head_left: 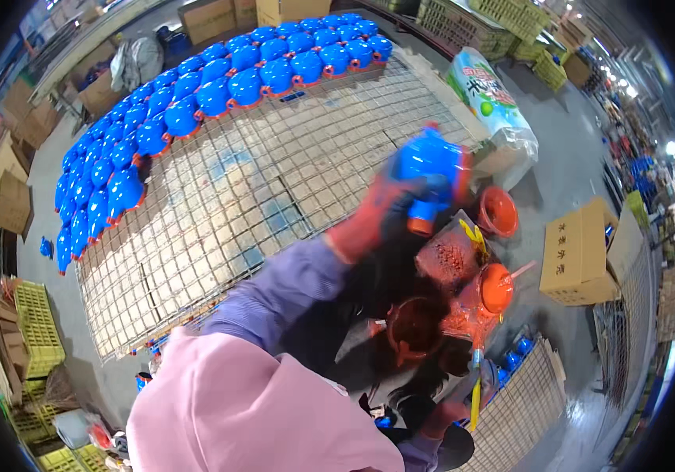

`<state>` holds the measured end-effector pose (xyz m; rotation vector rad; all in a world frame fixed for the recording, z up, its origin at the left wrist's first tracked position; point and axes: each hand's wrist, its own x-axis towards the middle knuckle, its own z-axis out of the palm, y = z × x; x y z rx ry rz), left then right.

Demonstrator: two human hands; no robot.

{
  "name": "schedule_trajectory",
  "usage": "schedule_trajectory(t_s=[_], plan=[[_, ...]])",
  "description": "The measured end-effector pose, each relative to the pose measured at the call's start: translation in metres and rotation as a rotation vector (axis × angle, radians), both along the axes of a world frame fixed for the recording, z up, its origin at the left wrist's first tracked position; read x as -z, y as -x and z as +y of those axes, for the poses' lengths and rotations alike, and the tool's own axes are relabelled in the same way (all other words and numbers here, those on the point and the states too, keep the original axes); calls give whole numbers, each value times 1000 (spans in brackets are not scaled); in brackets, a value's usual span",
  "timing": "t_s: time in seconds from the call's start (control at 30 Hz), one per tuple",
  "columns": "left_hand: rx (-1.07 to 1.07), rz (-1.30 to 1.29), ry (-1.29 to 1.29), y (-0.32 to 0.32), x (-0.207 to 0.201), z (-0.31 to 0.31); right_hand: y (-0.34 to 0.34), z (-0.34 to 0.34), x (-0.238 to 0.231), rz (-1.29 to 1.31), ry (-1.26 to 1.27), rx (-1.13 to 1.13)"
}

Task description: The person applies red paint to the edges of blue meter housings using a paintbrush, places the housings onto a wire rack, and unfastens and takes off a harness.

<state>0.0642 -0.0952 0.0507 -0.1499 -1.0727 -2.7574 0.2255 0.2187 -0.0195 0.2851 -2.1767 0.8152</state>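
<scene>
My left hand (388,203), in a dark, red-stained glove, is closed round a blue housing (425,164) with short pipe ends and orange-red rims. It holds the piece up over the right end of a wire-mesh rack (274,181), slightly blurred. At the lower right, my right hand (449,411) is closed on a yellow-handled paintbrush (476,393); shadow partly hides its fingers. The brush's red-covered bristles point away from me, toward an orange-red paint cup (497,289). Close by are a red-stained tub (414,326) and a red bowl (499,211).
Rows of blue housings (213,96) with red rims line the rack's far and left sides. A white-and-green sack (487,94) stands beyond its right corner. To the right is a cardboard box (577,256); a smaller mesh rack (522,401) lies below. Yellow crates (36,326) stand at left.
</scene>
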Motion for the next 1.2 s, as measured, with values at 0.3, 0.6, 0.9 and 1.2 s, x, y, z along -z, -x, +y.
schedule_trajectory(t_s=[0.3, 0.6, 0.9, 1.2], plan=[[-804, -360, 1704, -167, 26, -301, -1, -15, 23, -291, 392, -70], [-730, -630, 2325, -220, 59, -419, 0, -45, -15, -380, -70, -17], [-695, -557, 2160, -230, 62, -469, 9, -36, 12, -375, -58, -134], [-706, 168, 1819, -141, 24, -242, 83, -57, 57, -517, -391, -241]])
